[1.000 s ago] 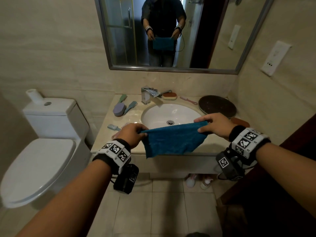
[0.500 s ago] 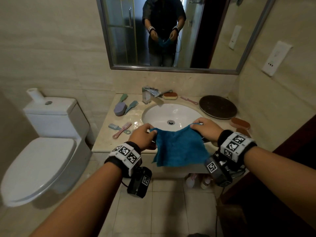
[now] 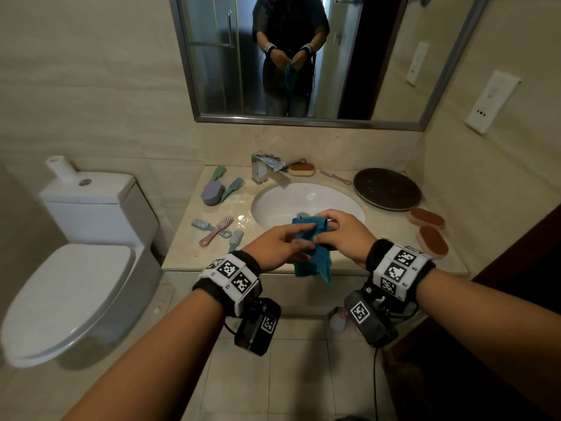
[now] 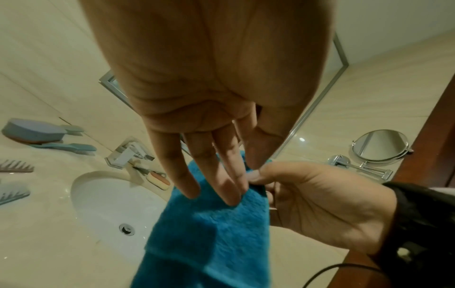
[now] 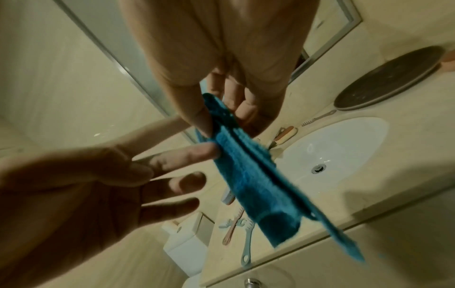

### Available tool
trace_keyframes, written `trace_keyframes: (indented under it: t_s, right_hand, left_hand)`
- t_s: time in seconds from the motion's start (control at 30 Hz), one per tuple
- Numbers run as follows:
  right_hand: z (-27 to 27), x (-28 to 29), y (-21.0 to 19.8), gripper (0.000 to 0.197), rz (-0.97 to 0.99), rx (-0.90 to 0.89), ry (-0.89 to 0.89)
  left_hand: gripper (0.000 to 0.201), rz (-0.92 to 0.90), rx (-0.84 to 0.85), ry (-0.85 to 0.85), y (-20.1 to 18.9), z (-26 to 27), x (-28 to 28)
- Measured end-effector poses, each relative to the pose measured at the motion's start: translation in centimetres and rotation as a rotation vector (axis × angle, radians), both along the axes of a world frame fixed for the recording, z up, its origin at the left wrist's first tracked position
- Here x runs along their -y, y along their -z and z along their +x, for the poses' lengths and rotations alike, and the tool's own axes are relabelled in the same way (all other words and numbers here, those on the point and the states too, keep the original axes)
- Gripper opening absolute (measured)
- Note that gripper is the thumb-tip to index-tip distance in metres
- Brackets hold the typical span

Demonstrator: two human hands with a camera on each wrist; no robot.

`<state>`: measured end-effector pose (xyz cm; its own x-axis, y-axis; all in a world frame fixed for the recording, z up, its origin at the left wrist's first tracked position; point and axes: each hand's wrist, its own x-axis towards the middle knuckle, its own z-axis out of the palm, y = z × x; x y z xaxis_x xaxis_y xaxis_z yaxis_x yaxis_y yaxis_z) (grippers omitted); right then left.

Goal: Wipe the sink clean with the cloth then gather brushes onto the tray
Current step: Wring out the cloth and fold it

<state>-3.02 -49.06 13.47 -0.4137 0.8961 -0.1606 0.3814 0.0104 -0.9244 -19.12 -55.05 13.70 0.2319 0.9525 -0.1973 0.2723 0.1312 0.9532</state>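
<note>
A blue cloth (image 3: 312, 256) hangs folded in half over the front rim of the white sink (image 3: 303, 199). My right hand (image 3: 346, 235) pinches its top edge between thumb and fingers (image 5: 197, 115). My left hand (image 3: 282, 243) lies against the cloth's side with straight, spread fingers (image 4: 214, 175). The dark round tray (image 3: 387, 188) sits at the back right of the counter. Small brushes (image 3: 212, 227) lie left of the sink, a purple brush (image 3: 212, 192) and a teal one (image 3: 232, 188) behind them. Brown-topped brushes (image 3: 431, 238) lie at the right, and another (image 3: 302, 169) by the faucet.
A chrome faucet (image 3: 262, 170) stands behind the basin, with a pink comb (image 3: 335, 177) beside it. A white toilet (image 3: 76, 268) stands close on the left. A mirror (image 3: 303, 56) hangs above. Dark woodwork (image 3: 516, 268) borders the right. A bottle (image 3: 337, 320) stands on the floor under the counter.
Both hands came together over the sink's front edge, folding the spread cloth in half. The left hand let go of its corner and now lies flat against the cloth.
</note>
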Motion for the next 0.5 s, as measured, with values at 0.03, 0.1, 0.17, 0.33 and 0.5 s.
trace_keyframes:
  t_s: [0.03,0.1,0.17,0.33,0.5]
  right_hand:
    - [0.1,-0.1,-0.1,0.029,-0.019,-0.028,0.027]
    - [0.6,-0.5,-0.3,0.024,-0.033,-0.054,0.075]
    - [1.3,-1.0,-0.5,0.024,-0.073,-0.105,0.096]
    - [3.6,-2.2,-1.0,0.022,-0.243,-0.323,0.054]
    - [6.6,-4.2,-0.7,0.02,-0.276,-0.068,0.096]
  left_hand:
    - [0.041,0.038,-0.026,-0.027,0.1,-0.2,-0.1]
    - [0.035,0.116,-0.108,-0.146,0.5,-0.7,-0.5]
    - [0.046,0.091,-0.158,-0.225,1.3,-1.0,-1.0]
    - [0.082,-0.024,-0.052,-0.121,2.9,1.4,-2.2]
    - [0.061,0.109,0.018,-0.196,2.6,4.1,-4.2]
